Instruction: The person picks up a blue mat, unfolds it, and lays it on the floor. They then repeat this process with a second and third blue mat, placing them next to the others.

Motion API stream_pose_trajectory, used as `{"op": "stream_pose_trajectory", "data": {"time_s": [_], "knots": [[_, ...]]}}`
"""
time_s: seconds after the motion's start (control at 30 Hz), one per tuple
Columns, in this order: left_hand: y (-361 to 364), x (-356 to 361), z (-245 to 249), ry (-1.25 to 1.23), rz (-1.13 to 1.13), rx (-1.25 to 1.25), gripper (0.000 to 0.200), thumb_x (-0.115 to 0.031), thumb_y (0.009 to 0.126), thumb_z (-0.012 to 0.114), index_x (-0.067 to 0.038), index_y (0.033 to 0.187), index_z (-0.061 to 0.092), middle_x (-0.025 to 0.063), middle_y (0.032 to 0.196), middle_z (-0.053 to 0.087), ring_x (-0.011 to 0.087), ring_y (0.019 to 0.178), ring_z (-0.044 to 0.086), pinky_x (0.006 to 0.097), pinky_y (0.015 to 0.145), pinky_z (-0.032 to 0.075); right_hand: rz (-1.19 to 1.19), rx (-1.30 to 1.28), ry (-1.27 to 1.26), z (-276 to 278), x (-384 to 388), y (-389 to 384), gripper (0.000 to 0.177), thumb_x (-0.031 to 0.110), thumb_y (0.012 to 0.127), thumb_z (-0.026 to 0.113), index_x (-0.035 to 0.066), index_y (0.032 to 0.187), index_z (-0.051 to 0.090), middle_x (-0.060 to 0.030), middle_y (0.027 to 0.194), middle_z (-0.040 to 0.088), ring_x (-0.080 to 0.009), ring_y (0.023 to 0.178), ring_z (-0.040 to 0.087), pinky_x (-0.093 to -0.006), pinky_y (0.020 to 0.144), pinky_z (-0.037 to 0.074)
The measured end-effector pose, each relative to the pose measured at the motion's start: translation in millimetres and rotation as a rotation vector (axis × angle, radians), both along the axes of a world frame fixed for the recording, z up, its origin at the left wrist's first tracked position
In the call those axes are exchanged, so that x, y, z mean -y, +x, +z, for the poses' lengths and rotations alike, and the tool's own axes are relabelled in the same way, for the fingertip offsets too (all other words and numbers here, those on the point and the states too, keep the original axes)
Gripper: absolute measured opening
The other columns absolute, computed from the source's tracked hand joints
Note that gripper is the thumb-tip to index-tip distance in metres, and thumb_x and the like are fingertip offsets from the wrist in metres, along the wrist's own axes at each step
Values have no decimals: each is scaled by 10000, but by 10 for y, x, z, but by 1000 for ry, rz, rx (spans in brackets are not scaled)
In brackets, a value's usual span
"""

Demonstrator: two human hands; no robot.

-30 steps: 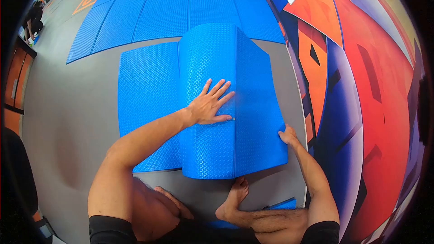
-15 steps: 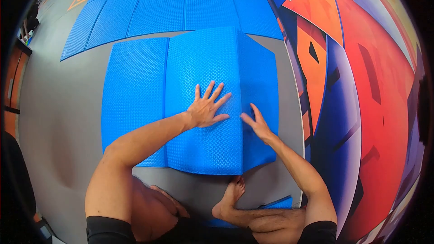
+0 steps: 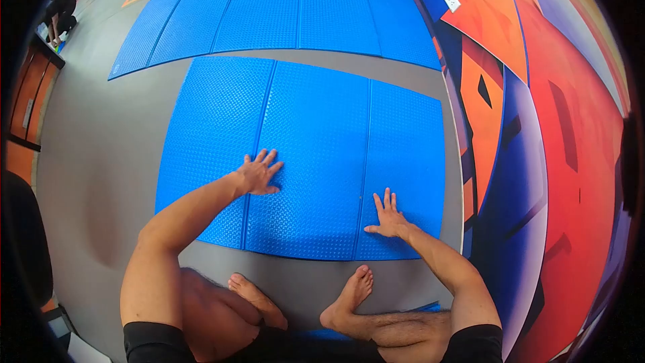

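Note:
A blue textured folding mat (image 3: pixel 312 128) lies flat on the floor in front of me, its three panels divided by two fold lines. My left hand (image 3: pixel 259 173) rests on it with fingers spread, close to the left fold line. On the right panel, just past the right fold line, my right hand (image 3: pixel 388 216) is spread open, palm down. Neither hand holds anything. Both my bare feet are on the floor at the mat's near edge.
Beyond a strip of grey floor (image 3: pixel 101 134) lies a larger spread of joined blue mats (image 3: pixel 262 10). A colourful painted wall (image 3: pixel 571 141) with a white socket (image 3: pixel 451 1) runs along the right. Another person (image 3: pixel 62 12) crouches at far left, near wooden cabinets (image 3: pixel 30 104).
The mat's raised middle and right panels have come down flat. My left hand has moved left and nearer to me; my right hand has lowered onto the right panel.

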State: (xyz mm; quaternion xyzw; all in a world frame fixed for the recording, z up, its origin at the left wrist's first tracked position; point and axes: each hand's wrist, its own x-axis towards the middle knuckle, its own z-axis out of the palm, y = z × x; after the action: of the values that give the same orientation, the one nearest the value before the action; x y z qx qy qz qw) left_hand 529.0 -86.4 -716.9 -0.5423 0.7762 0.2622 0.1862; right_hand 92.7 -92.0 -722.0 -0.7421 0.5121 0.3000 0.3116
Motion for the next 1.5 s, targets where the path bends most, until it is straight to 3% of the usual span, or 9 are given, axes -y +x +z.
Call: {"op": "stream_pose_trajectory", "data": {"time_s": [0.47, 0.53, 0.63, 0.73, 0.83, 0.93, 1.03, 1.13, 1.5], "knots": [[1477, -917, -38, 103, 797, 455, 991, -511, 875, 681, -57, 1577, 150, 240, 1618, 163, 466, 1433, 301, 759, 961, 398, 82, -325, -71, 9, 514, -82, 1036, 674, 936, 481, 87, 1594, -64, -251, 1640, -112, -417, 1528, -25, -733, 1130, 134], [1863, -1143, -288, 151, 973, 433, 943, -512, 873, 683, -31, 1555, 244, 266, 1568, 304, 488, 1347, 441, 766, 925, 418, 117, -400, -91, 15, 630, -94, 1003, 644, 960, 463, 73, 1591, -67, -259, 1642, -76, -416, 1529, 11, -708, 1146, 143], [2987, -1608, -1715, 324, 680, 202, 819, -450, 862, 715, 50, 1442, 425, 286, 1387, 528, 496, 1120, 620, 754, 874, 457, -3, -455, -57, 4, 778, 7, 959, 596, 978, 474, 89, 1595, -56, -266, 1641, -49, -413, 1529, 26, -730, 1117, 199], [1740, -1396, 54, 332, 1319, 3, 712, -364, 835, 756, 97, 1328, 529, 292, 1233, 622, 456, 983, 687, 638, 889, 518, -190, -49, -179, -111, 675, 188, 1057, 638, 915, 562, 126, 1598, -61, -281, 1630, -95, -461, 1514, -13, -765, 1057, 280], [1862, -1402, -61, 440, 1316, -65, 708, -296, 800, 791, 86, 1331, 520, 268, 1247, 619, 374, 1081, 671, 505, 937, 535, -69, -12, -107, -154, 389, 520, 1216, 688, 799, 680, 169, 1596, -78, -288, 1611, -174, -520, 1486, -78, -789, 1003, 325], [2175, -1619, -683, 167, 1232, -286, 724, -275, 764, 824, 70, 1321, 515, 261, 1259, 614, 344, 1161, 632, 437, 965, 525, -94, -83, -93, -129, 466, 622, 1358, 665, 695, 794, 193, 1591, -112, -296, 1593, -224, -551, 1461, -135, -793, 1005, 316], [1809, -1369, -121, 197, 1265, -234, 802, -236, 785, 795, -11, 1437, 385, 183, 1222, 621, 319, 1059, 651, 447, 695, 582, -74, -98, -118, -100, 705, 522, 1362, 620, 700, 819, 196, 1588, -121, -302, 1592, -220, -552, 1461, -134, -781, 1014, 319], [1652, -1255, -152, 129, 1259, -259, 788, -250, 753, 836, 80, 1352, 445, 266, 1274, 605, 379, 1202, 597, 443, 984, 511, -29, -68, -137, -209, 954, 246, 1363, 592, 704, 832, 196, 1586, -129, -303, 1592, -219, -551, 1462, -133, -773, 1027, 313], [1734, -1113, -350, 238, 1197, -164, 699, -334, 752, 793, 93, 1245, 542, 311, 1235, 594, 426, 1183, 596, 439, 957, 530, -18, -120, -102, -177, 1087, 313, 1343, 531, 741, 832, 192, 1577, -163, -301, 1585, -242, -556, 1462, -112, -759, 1063, 279]]}}
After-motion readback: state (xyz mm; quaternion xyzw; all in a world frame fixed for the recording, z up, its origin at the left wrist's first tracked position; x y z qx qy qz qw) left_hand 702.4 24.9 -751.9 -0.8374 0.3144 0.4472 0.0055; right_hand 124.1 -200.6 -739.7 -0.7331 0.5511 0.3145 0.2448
